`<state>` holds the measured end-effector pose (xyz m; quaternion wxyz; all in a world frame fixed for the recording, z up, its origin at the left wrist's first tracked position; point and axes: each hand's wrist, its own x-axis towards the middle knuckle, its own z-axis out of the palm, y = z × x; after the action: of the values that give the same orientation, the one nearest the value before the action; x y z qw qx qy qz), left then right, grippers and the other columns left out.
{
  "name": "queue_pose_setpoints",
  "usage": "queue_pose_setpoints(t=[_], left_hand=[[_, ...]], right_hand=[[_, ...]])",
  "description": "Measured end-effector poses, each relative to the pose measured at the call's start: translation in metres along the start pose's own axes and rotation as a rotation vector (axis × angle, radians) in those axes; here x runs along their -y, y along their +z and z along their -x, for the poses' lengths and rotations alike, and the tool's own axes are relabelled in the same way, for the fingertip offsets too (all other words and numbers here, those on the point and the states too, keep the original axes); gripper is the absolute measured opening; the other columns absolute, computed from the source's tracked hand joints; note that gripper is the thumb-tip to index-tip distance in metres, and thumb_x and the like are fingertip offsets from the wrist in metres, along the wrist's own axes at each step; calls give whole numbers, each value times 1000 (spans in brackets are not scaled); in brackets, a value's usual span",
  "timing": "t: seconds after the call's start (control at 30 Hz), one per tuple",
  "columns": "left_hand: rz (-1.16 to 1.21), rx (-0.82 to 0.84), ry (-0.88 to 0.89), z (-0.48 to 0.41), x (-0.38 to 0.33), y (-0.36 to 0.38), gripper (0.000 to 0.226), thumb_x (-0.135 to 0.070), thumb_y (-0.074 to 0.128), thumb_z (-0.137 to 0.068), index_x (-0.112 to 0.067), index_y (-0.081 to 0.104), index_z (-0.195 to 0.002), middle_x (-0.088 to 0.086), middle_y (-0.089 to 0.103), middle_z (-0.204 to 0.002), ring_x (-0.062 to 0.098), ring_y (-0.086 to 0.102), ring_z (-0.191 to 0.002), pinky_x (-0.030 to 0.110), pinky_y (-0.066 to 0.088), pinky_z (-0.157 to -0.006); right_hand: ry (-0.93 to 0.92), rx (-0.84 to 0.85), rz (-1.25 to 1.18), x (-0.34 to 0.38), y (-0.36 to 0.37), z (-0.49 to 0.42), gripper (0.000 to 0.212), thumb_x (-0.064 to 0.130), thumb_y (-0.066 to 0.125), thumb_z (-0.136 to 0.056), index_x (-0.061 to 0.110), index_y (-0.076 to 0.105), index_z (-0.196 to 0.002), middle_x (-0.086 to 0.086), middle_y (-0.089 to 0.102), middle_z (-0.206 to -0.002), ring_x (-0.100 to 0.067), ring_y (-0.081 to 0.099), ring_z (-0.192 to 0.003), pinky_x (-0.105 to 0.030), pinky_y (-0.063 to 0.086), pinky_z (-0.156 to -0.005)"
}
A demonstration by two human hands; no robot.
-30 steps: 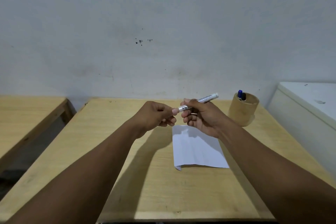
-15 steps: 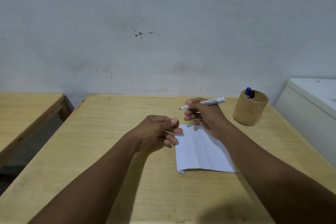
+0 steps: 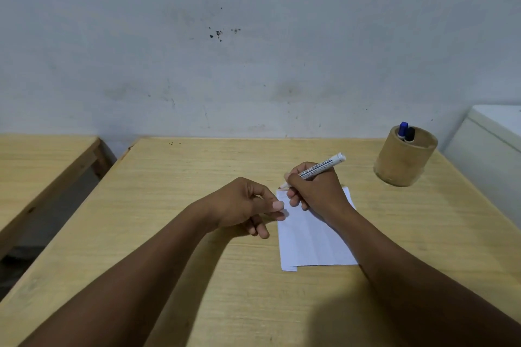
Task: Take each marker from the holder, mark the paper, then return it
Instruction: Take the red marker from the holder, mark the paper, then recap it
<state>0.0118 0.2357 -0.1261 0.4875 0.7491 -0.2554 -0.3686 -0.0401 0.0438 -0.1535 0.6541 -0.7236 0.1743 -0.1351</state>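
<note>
- Right hand (image 3: 317, 191) is curled tight around a white marker (image 3: 321, 167), pen-style, thumb and fingers wrapped on the barrel.
- Marker is uncapped, reddish tip (image 3: 282, 186) angled down-left, sitting right at the far left corner of the paper (image 3: 313, 236); whether the tip actually touches the sheet is hard to call from here.
- The barrel's back end pokes up and to the right, past the knuckles; printed lettering runs along it but is too blurred to read.
- Left hand (image 3: 245, 205) rests loosely curled just beside the paper's left edge, fingertips (image 3: 277, 205) at that edge; something may be tucked in the fist, I cannot tell.
- Paper lies flat on the wooden surface (image 3: 169, 205), creased lengthwise, near left corner folded under; its far right part is covered by the right wrist.
- Further out, far right on the surface: a round tan holder (image 3: 403, 160), well apart from the paper.
- Inside the holder, two markers stand upright, one with a blue cap (image 3: 403, 127), one with a black cap (image 3: 410, 134), side by side; only the caps show above the rim.
- A white cabinet (image 3: 490, 144) is cut off at the right edge, and a second wooden bench (image 3: 42, 163) runs off at the left.
</note>
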Motion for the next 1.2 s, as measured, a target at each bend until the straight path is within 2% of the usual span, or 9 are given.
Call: queue_pose_setpoints(t=[0.17, 0.33, 0.47, 0.63, 0.73, 0.83, 0.97, 1.1, 1.2], left_hand=[[-23, -47, 42, 3, 4, 3, 33, -30, 74, -91, 0, 73, -106, 4, 82, -102, 26, 73, -68, 29, 55, -61], [-11, -83, 53, 4, 6, 7, 31, -30, 74, -91, -2, 74, -105, 4, 83, -99, 23, 73, -65, 25, 55, -58], [-1, -94, 40, 3, 6, 8, 30, -30, 75, -90, -3, 74, -102, 5, 83, -99, 21, 73, -62, 25, 55, -57], [1, -93, 31, 2, 6, 8, 29, -30, 75, -90, -4, 75, -102, 6, 83, -99, 20, 73, -61, 24, 55, -56], [1, -91, 24, 1, 6, 8, 31, -32, 76, -89, -3, 74, -102, 7, 83, -99, 21, 73, -61, 25, 55, -57], [1, -92, 13, 0, 5, 8, 35, -33, 77, -88, -1, 73, -103, 6, 83, -100, 22, 73, -62, 26, 55, -57], [30, -96, 13, 3, 2, 9, 35, -29, 76, -90, 2, 72, -104, 8, 82, -102, 24, 72, -61, 27, 54, -57], [111, -161, 78, 10, -8, 6, 33, -28, 75, -90, 2, 74, -103, 8, 82, -98, 26, 69, -59, 27, 50, -54], [167, -226, 143, 10, -27, 1, 24, -23, 76, -89, -2, 77, -101, 9, 80, -91, 18, 57, -52, 24, 47, -51]], right_hand=[[-9, -10, 34, -2, 1, 1, 13, 16, 73, -85, 4, 68, -83, -24, 74, -71, -24, 64, -51, -27, 42, -44], [-25, -2, 52, -1, 1, 3, 14, 10, 73, -84, -3, 68, -86, -19, 72, -66, -23, 63, -49, -26, 43, -43], [-51, 15, 64, 1, 2, 6, 14, 5, 74, -84, -8, 68, -86, -24, 73, -70, -19, 62, -46, -22, 44, -41], [-36, 29, 93, 3, 2, 6, 13, 1, 71, -79, -11, 66, -81, -15, 66, -59, -16, 58, -43, -22, 44, -41], [-20, 34, 93, 3, 2, 4, 12, 2, 70, -76, -9, 66, -78, -17, 67, -58, -20, 59, -44, -25, 45, -43], [12, 15, -20, 4, 0, 2, 7, 5, 68, -80, 2, 65, -74, -18, 67, -59, -26, 57, -46, -27, 42, -44], [121, -69, -236, 19, -9, 1, 14, 13, 67, -83, 12, 66, -69, -12, 62, -61, -19, 50, -45, -25, 32, -43], [202, -165, -472, 44, -27, -3, 9, 18, 70, -83, 13, 63, -82, -4, 60, -57, -10, 47, -41, -19, 28, -38], [149, -87, -492, 67, -46, 2, 9, 16, 66, -88, 9, 61, -88, -7, 61, -60, -12, 49, -43, -19, 30, -36]])
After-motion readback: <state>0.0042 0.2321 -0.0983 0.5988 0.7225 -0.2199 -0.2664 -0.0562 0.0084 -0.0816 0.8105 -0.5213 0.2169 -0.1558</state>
